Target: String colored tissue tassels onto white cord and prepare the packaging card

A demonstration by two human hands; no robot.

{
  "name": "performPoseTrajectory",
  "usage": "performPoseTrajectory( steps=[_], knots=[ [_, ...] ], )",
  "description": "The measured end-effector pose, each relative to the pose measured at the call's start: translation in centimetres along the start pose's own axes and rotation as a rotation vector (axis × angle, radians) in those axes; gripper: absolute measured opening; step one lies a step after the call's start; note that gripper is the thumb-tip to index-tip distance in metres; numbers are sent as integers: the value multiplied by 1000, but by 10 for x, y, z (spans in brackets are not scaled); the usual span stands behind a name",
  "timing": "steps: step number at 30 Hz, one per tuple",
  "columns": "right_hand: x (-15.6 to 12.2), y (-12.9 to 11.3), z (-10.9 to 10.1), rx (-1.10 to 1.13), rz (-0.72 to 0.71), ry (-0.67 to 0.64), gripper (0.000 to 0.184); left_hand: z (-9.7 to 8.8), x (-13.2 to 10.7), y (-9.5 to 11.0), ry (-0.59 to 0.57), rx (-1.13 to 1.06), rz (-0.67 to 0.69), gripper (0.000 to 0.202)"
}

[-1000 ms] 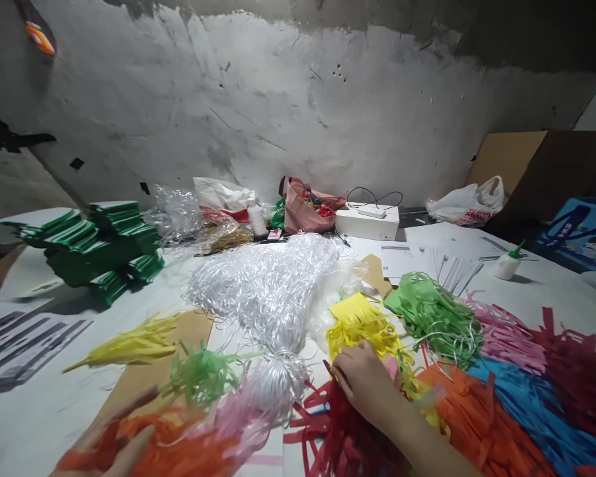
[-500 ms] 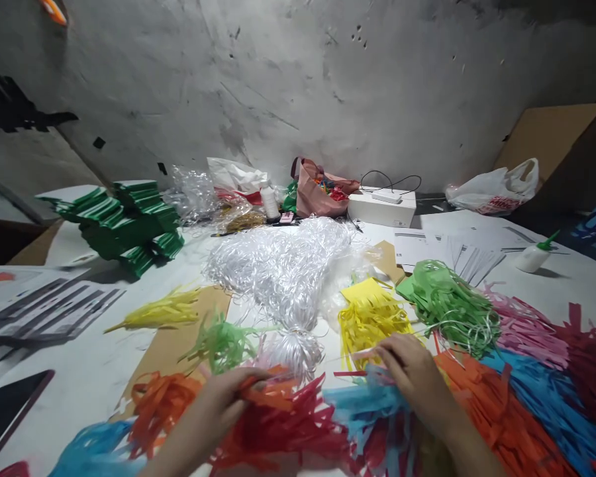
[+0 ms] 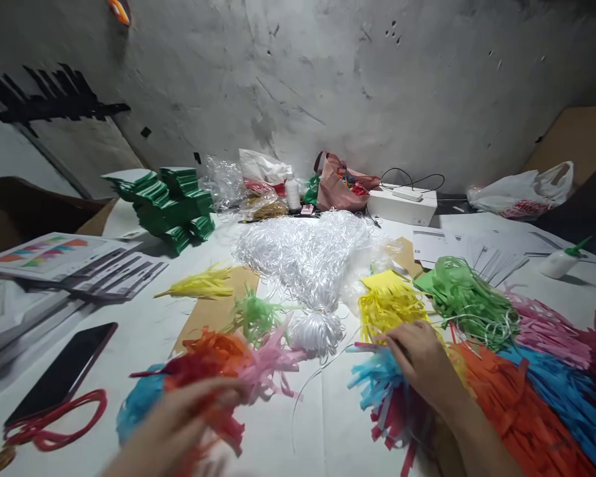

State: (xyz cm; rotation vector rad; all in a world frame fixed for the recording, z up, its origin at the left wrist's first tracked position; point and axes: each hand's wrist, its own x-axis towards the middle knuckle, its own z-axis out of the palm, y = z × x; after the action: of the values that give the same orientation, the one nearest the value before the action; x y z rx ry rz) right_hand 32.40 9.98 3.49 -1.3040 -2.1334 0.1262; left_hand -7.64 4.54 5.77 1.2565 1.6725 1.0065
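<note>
My right hand (image 3: pixel 422 361) rests with curled fingers on a stack of fringed paper, touching a light blue fringe (image 3: pixel 377 377) above red strips. My left hand (image 3: pixel 179 430) is smeared by motion at the lower left, over a red fringed tassel (image 3: pixel 203 384); its fingers are not legible. Close by lie an orange tassel (image 3: pixel 213 344), a pink tassel (image 3: pixel 265 364), a blue tassel (image 3: pixel 139 404), a green tassel (image 3: pixel 253 315) and a yellow tassel (image 3: pixel 198 285). A big bundle of white string (image 3: pixel 312 265) lies in the middle of the white table (image 3: pixel 144 331).
Fringed sheets in yellow (image 3: pixel 387 301), green (image 3: pixel 467 298), pink, orange and blue lie at the right. A black phone (image 3: pixel 62 374) with a red lanyard (image 3: pixel 54 424) sits at the left, with printed sheets (image 3: pixel 74 265), green paper stacks (image 3: pixel 171 202), a white box (image 3: pixel 402 205), glue bottle (image 3: pixel 559 262) and bags behind.
The view has swung left, bringing the phone and lanyard into sight. My left hand has drawn back toward me with the red tassel. My right hand stays on the blue fringe.
</note>
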Motion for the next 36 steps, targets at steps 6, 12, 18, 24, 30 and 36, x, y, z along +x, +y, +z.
performPoseTrajectory(
  steps=[6,12,18,24,30,36],
  knots=[
    [-24,-63,-3,199,-341,-186,23,170,-51,31,-496,-608,-344,25],
    [-61,-34,-9,187,-134,-260,20,171,-33,22,-235,-1021,-450,47],
    [-67,-3,-11,51,86,-178,19,153,-49,14,-61,-824,-231,42],
    [-35,-77,7,536,183,-156,26,161,-61,-4,-205,-333,306,26],
    [-9,-113,48,1174,589,-361,43,161,-58,-32,-311,-186,498,14],
    [-1,-113,42,1493,596,-153,38,156,-61,-24,-260,-451,103,20]
  ],
)
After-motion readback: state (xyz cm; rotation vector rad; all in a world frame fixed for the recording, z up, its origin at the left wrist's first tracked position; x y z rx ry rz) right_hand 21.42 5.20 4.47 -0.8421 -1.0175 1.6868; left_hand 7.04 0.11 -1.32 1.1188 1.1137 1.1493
